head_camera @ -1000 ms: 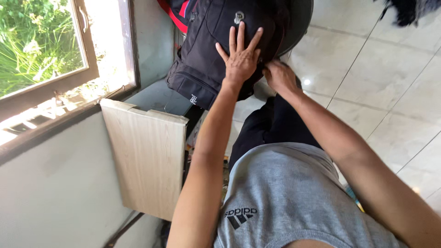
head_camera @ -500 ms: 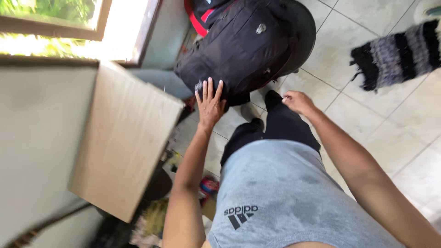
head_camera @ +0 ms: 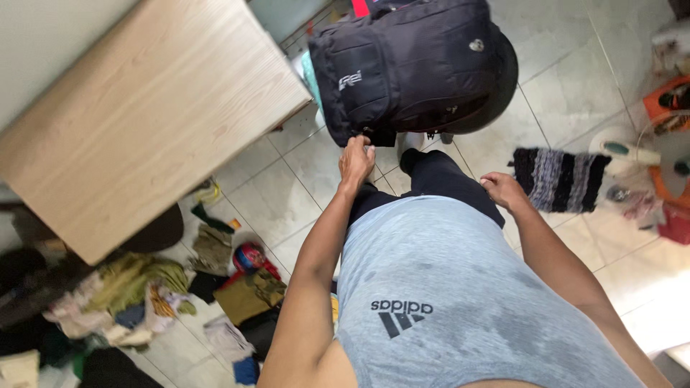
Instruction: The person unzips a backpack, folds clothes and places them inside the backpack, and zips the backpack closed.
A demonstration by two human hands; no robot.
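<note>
A black backpack (head_camera: pixel 410 68) is seen at the far centre of the view, resting on a dark round seat (head_camera: pixel 496 86) whose edge shows on its right side. The left hand (head_camera: pixel 356 159) is raised to the near lower edge of the backpack, directly below its left corner; the fingers are curled in narrowly and appear to pinch something small at that edge, though what is gripped cannot be told. The backpack thus lies just beyond and above this hand, touching it at the fingertips.

The right hand (head_camera: pixel 503 191) is held loosely closed and empty against the dark trousers (head_camera: pixel 438 183), well apart from the backpack and to its near right.

A light wooden worktop (head_camera: pixel 144 115) is placed to the left of the backpack, with its corner close to the bag's left side. Beneath and near it, a heap of clothes (head_camera: pixel 144 294) is scattered over the tiled floor (head_camera: pixel 287 187). A striped black and grey mat (head_camera: pixel 557 178) is laid on the floor to the right, just beyond the right hand. A grey shirt (head_camera: pixel 445 302) fills the near centre.
</note>
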